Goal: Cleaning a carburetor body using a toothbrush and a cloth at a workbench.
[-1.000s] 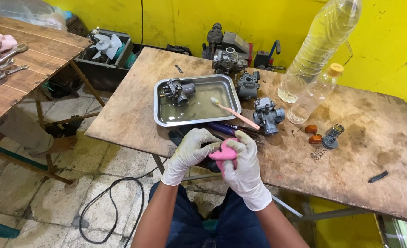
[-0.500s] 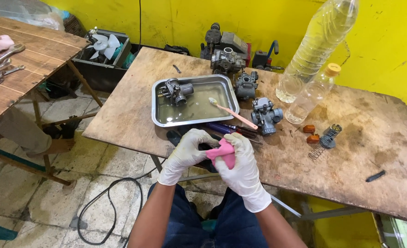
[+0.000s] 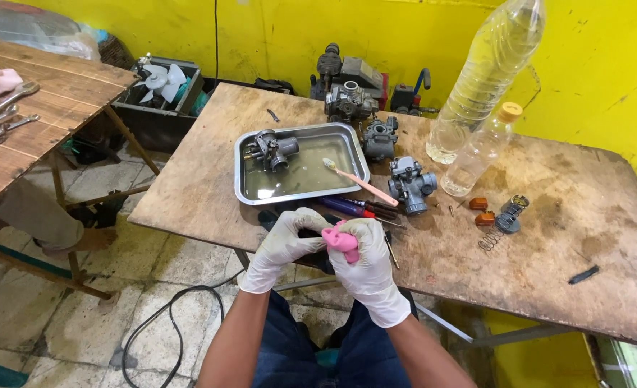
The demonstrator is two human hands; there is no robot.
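Both my hands wear white gloves and meet at the near edge of the wooden table (image 3: 548, 237). My right hand (image 3: 365, 266) grips a pink cloth (image 3: 340, 241), and my left hand (image 3: 286, 241) closes against it from the left; what the cloth wraps is hidden. Just beyond them a metal tray (image 3: 250, 197) of murky liquid holds a carburetor (image 3: 272, 149). A pink toothbrush (image 3: 361, 183) rests on the tray's right rim. Screwdrivers (image 3: 358, 208) lie between the tray and my hands.
More carburetors (image 3: 412, 183) stand beside the tray. Two clear plastic bottles (image 3: 484, 79) stand at the back right, with a spring and small parts (image 3: 502, 215) nearby. A second wooden table (image 3: 31, 122) with wrenches stands to the left. A black cable (image 3: 175, 316) lies on the tiled floor.
My hands have worked the pink cloth slightly between them and stayed at the table's near edge. Nothing else on the table has moved.
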